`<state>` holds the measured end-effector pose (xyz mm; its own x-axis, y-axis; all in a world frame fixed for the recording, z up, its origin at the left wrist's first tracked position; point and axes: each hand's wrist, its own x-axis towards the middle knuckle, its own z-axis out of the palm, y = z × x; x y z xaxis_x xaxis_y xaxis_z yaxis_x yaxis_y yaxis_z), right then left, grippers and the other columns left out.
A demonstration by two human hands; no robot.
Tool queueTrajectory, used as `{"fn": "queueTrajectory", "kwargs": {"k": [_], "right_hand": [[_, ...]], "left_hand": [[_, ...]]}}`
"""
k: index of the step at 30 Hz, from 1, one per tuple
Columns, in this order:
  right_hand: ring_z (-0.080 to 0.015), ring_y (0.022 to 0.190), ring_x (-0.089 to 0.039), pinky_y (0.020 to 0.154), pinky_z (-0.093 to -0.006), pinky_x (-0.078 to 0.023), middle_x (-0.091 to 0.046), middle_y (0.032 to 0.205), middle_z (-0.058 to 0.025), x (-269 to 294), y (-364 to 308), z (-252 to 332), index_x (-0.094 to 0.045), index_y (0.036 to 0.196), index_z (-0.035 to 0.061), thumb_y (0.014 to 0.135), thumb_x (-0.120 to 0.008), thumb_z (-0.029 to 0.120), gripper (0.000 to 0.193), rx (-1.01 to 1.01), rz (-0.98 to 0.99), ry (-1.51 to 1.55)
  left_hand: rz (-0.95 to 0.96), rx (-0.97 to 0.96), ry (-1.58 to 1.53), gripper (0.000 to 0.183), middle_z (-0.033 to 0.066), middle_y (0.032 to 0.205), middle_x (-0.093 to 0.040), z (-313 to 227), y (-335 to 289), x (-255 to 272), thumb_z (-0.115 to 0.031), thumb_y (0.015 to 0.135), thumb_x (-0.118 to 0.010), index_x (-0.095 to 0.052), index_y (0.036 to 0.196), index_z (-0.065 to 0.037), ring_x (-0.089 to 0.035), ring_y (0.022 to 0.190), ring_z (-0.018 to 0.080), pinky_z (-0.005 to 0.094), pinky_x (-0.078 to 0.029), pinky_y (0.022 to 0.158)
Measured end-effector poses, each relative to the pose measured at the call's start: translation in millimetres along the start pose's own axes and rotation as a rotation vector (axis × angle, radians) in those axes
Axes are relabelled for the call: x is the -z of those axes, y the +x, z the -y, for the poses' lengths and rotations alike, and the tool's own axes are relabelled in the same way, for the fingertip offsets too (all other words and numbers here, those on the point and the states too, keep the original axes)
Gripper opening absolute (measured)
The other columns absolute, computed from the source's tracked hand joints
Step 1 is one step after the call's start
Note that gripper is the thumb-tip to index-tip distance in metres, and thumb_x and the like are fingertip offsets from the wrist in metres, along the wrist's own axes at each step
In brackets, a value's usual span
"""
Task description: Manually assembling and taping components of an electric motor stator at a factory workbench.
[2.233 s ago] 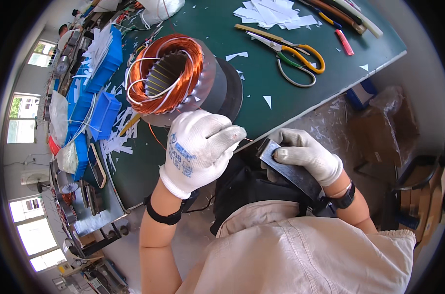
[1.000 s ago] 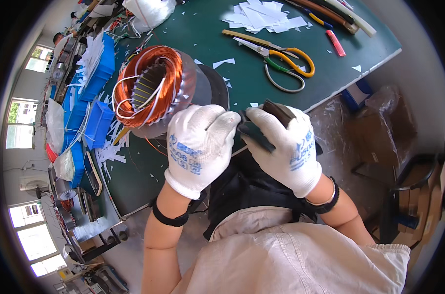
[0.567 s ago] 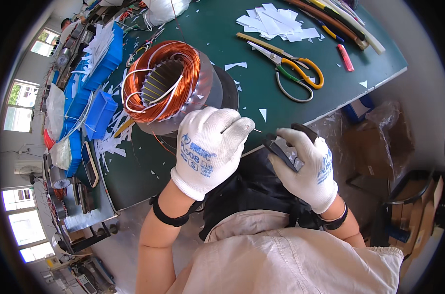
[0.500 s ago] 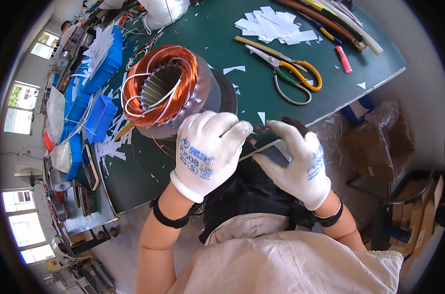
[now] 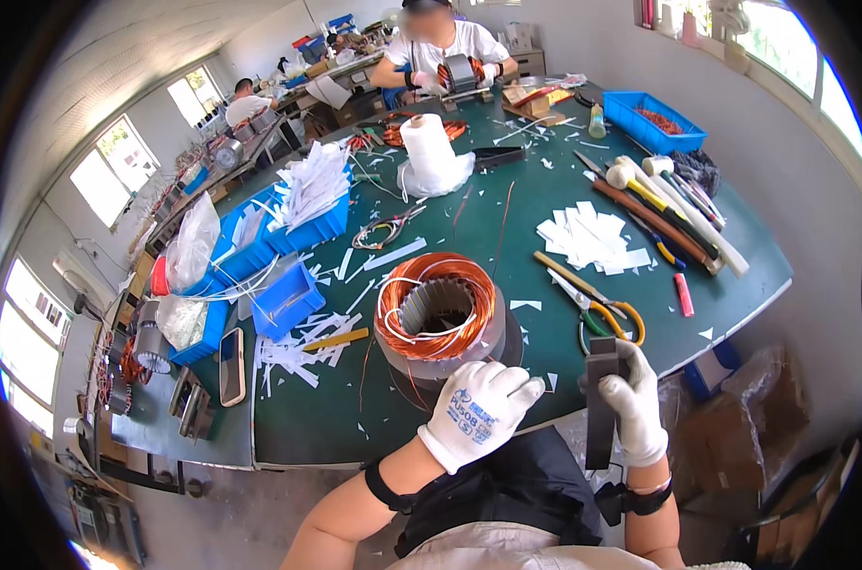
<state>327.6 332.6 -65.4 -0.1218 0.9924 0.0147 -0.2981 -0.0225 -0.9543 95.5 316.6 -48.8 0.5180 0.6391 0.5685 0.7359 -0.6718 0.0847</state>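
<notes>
Copper-wound stator point(image 5: 438, 348) stands near front edge of bench point(image 5: 322, 429). Probably heavy and stiff; coils point(image 5: 481, 313) may scratch easily, so better hold by grey casing point(image 5: 491, 348). Left hand point(image 5: 483, 410) curled just beside it; whether pinching something, cannot tell. Right hand point(image 5: 637, 404) clasps dark bar point(image 5: 601, 407). Blue print point(image 5: 473, 416) on left glove point(image 5: 442, 443).

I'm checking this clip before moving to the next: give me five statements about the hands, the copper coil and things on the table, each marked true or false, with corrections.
1. The left hand and the right hand wear white gloves. True.
2. The left hand holds the dark bar. False: the right hand holds the dark bar.
3. The phone lies left of the copper coil. True.
4. The scissors lie in a blue bin. False: the scissors lie on the table.
5. The white spool stands upright. True.
</notes>
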Motion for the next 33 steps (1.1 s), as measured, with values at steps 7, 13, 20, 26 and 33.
{"fn": "queueTrajectory", "kwargs": {"k": [7,13,20,26,33], "right_hand": [[-0.0157,0.087,-0.064,0.081,-0.0315,-0.056,-0.061,0.102,-0.0048,38,74,-28,-0.052,0.129,0.0053,0.097,-0.059,0.04,0.048,0.042,-0.044,0.15],[-0.0216,0.093,-0.067,0.088,-0.0335,-0.053,-0.068,0.103,-0.0119,45,75,-38,-0.056,0.128,0.0035,0.092,-0.061,0.059,0.066,-0.02,-0.025,0.367],[-0.0198,0.091,-0.069,0.085,-0.0323,-0.056,-0.069,0.105,-0.0094,45,71,-36,-0.057,0.126,0.003,0.095,-0.063,0.05,0.057,-0.044,0.05,0.436],[-0.0202,0.093,-0.068,0.085,-0.0334,-0.055,-0.07,0.102,-0.0109,45,63,-36,-0.058,0.125,0.0038,0.091,-0.064,0.06,0.066,-0.042,0.065,0.495],[-0.0206,0.091,-0.068,0.084,-0.0332,-0.055,-0.07,0.099,-0.0112,45,67,-35,-0.058,0.124,0.004,0.09,-0.064,0.061,0.067,-0.064,0.051,0.499]], "left_hand": [[0.027,-0.015,0.033,0.027,-0.0003,0.091,-0.063,1,15,-7,-0.011,0.077,-0.072,-0.069,0.104,-0.017,-0.062,0.077,0.0223,0.0394,-0.048,0.067],[0.051,-0.045,0.114,0.032,-0.0005,0.085,-0.06,5,13,-6,-0.011,0.074,-0.071,-0.065,0.104,-0.018,-0.06,0.074,0.0217,0.0397,-0.045,0.067],[0.084,-0.044,0.11,0.033,-0.0002,0.085,-0.059,5,6,-3,-0.011,0.074,-0.072,-0.065,0.105,-0.019,-0.06,0.072,0.0225,0.0395,-0.046,0.066],[0.104,-0.037,0.097,0.036,-0.0004,0.091,-0.062,2,3,-1,-0.01,0.074,-0.071,-0.065,0.109,-0.018,-0.062,0.077,0.0221,0.0402,-0.048,0.068],[0.104,-0.025,0.084,0.034,0.0002,0.092,-0.063,4,6,-1,-0.011,0.076,-0.072,-0.067,0.109,-0.017,-0.062,0.078,0.0217,0.0398,-0.049,0.069]]}}
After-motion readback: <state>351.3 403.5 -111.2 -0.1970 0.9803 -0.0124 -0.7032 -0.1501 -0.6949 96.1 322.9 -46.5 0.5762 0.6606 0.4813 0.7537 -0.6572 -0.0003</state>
